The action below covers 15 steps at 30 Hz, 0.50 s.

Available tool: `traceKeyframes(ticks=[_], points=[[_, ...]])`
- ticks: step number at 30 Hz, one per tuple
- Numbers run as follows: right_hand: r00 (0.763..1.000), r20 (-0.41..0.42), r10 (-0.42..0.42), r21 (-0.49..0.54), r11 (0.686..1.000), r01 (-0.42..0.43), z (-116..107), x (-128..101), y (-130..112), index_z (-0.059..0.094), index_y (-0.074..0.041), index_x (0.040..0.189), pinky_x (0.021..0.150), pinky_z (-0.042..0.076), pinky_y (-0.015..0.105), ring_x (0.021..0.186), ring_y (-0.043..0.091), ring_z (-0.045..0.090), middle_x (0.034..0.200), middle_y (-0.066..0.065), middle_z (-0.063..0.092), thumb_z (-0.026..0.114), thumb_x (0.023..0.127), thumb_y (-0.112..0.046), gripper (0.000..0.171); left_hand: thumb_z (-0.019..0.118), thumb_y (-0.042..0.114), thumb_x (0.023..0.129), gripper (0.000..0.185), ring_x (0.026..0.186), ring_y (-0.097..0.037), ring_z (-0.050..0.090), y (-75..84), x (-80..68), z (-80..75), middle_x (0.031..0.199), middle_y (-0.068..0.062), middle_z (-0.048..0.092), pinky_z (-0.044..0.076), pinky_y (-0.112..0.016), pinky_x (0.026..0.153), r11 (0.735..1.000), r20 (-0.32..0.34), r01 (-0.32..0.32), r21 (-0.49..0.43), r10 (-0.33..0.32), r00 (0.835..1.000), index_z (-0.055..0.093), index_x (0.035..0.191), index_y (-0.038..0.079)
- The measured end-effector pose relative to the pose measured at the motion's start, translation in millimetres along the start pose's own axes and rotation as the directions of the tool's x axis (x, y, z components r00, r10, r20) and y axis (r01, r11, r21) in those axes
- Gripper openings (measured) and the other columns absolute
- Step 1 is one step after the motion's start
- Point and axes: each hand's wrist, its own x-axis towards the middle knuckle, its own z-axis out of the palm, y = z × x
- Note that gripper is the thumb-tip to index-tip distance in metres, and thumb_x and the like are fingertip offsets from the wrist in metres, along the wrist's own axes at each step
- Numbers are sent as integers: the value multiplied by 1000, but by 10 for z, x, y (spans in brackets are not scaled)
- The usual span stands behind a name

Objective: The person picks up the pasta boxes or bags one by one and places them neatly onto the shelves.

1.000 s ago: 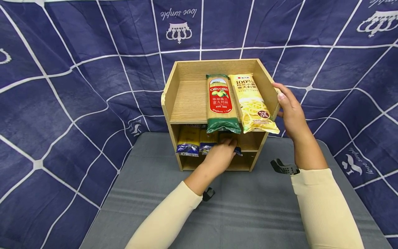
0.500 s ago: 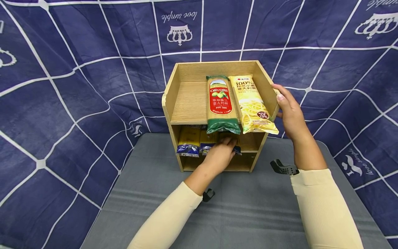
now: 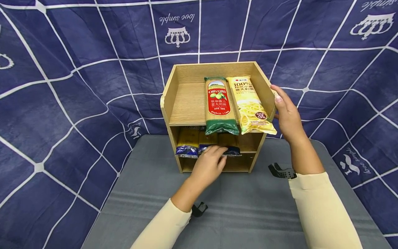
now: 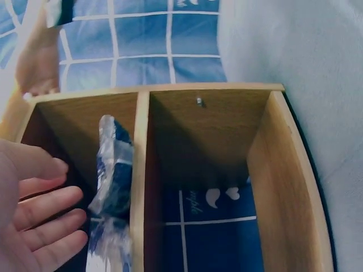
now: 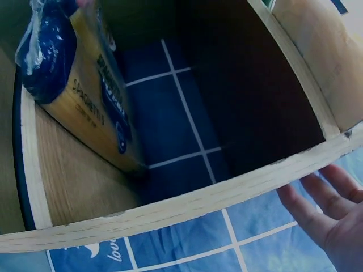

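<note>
My left hand point(image 3: 209, 164) is just in front of the middle shelf of a small wooden rack point(image 3: 188, 117), fingers loosely bent. The left wrist view shows nothing between its thumb and fingers. Three yellow spaghetti packs with blue ends lie side by side on that shelf: a left pack point(image 3: 188, 143), a middle pack point(image 3: 207, 138) partly behind my fingers, and a right pack point(image 3: 228, 143). My right hand point(image 3: 290, 119) rests against the rack's right side panel. In the right wrist view its straight fingertips point(image 5: 292, 198) meet the panel's edge.
On the top shelf lie a green-ended Olivoila spaghetti pack point(image 3: 221, 107) and a yellow pasta pack point(image 3: 251, 107), both jutting past the front edge. The rack stands on a grey-covered table point(image 3: 242, 207). A blue checked cloth point(image 3: 124, 34) hangs behind and at the sides.
My left hand has drawn back out of the middle shelf, toward me and to the left, uncovering the right spaghetti pack. My right hand stays at the side panel.
</note>
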Motion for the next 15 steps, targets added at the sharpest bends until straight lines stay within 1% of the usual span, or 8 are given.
traceKeyframes(ticks=[3, 5, 6, 8, 11, 13, 15], points=[[999, -42, 1, -118, 993, -6, 5, -61, -24, 41, -28, 156, 81, 52, 14, 109, 5, 57, 139, 10, 52, 39, 108, -38, 49, 66, 15, 97, 26, 109, -22, 68, -58, -133, -66, 116, -4, 73, 57, -36, 93, 996, -104, 5, -84, -14, 994, 71, 123, 11], [998, -69, -8, -175, 985, -4, 7, -115, -20, 42, -25, 155, 82, 52, 12, 107, 2, 59, 139, 12, 54, 41, 108, -38, 49, 67, 13, 96, 24, 105, -22, 69, -112, -224, -105, 113, -4, 73, 58, -36, 89, 992, -170, 3, -125, -24, 985, 72, 120, 10], [997, -81, -14, -194, 981, -2, 6, -149, -8, 44, -22, 154, 82, 52, 12, 107, 1, 59, 138, 11, 55, 42, 108, -37, 49, 67, 11, 96, 23, 104, -21, 70, -143, -267, -123, 112, -4, 74, 58, -36, 88, 990, -203, 3, -141, -32, 979, 73, 118, 10], [995, -98, -28, -216, 976, 6, -5, -226, 36, 50, -14, 150, 83, 52, 11, 106, -3, 60, 133, 3, 60, 44, 107, -35, 47, 67, 10, 95, 20, 101, -20, 70, -211, -344, -156, 108, -3, 74, 58, -36, 86, 987, -264, -1, -159, -41, 964, 74, 114, 9], [992, -119, -46, -248, 969, 15, -32, -360, 136, 58, -5, 140, 84, 51, 10, 103, -6, 61, 119, -14, 64, 47, 107, -30, 43, 67, 8, 95, 16, 99, -20, 69, -319, -439, -207, 104, -3, 75, 57, -35, 87, 985, -341, -4, -172, -56, 938, 74, 109, 8], [990, -127, -60, -287, 958, 21, -50, -453, 206, 62, -2, 133, 82, 48, 8, 101, -7, 59, 111, -23, 62, 50, 106, -27, 39, 67, 9, 95, 13, 98, -21, 68, -393, -500, -244, 102, -4, 75, 55, -35, 88, 983, -376, 4, -181, -73, 924, 74, 106, 8], [987, -141, -76, -321, 947, 28, -49, -542, 249, 67, 1, 124, 80, 45, 8, 95, -7, 58, 105, -26, 60, 53, 105, -24, 33, 66, 11, 96, 13, 99, -22, 67, -467, -562, -281, 102, -4, 75, 54, -36, 90, 981, -399, 20, -195, -98, 912, 74, 105, 7]])
